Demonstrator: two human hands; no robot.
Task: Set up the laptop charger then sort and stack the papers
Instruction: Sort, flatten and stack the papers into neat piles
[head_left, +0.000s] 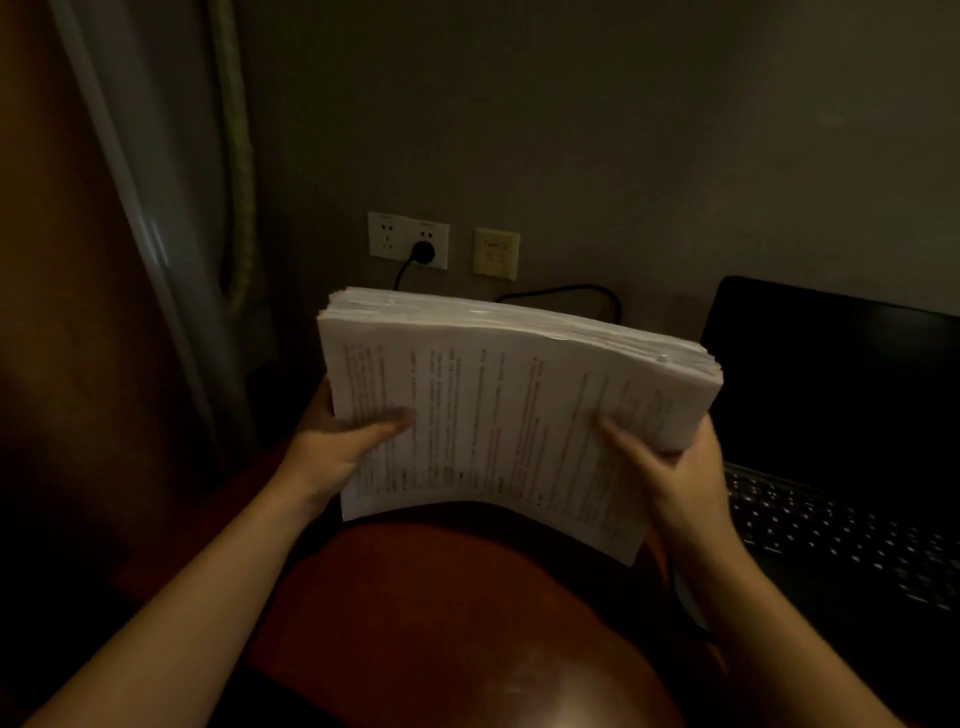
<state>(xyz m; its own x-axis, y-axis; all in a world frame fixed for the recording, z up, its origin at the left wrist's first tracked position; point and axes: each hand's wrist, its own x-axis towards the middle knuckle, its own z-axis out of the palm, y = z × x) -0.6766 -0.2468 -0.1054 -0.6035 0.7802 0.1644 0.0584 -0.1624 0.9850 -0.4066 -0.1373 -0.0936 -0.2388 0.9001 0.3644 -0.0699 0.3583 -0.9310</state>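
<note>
The papers (509, 415) are white with rows of dark print. The bench (467, 623) is red-brown, the laptop (831, 374) black, the socket (387, 236) white, its plug (423, 252) black, the wall plate (496, 253) cream.

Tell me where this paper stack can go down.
The bare patch of reddish-brown wooden desk lies below the thick white paper stack, left of the open black laptop. The right side is taken by the laptop; a black cable loops behind.
</note>
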